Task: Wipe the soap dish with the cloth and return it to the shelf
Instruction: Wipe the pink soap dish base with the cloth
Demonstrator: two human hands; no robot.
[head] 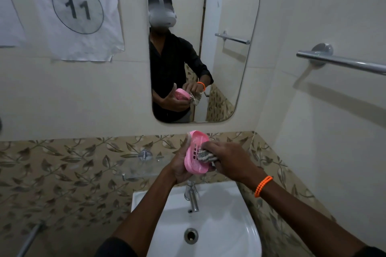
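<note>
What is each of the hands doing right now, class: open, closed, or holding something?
Left hand: closed, holding the pink soap dish above the sink.
Right hand: closed, pressing the cloth into the dish.

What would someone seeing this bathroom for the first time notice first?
Probably the bright pink plastic soap dish, held up above the white ceramic sink in the left hand while the right hand presses a crumpled grey cloth into it. Next, the rounded wall mirror reflecting the person, and the paper sign numbered 11 at upper left.
</note>
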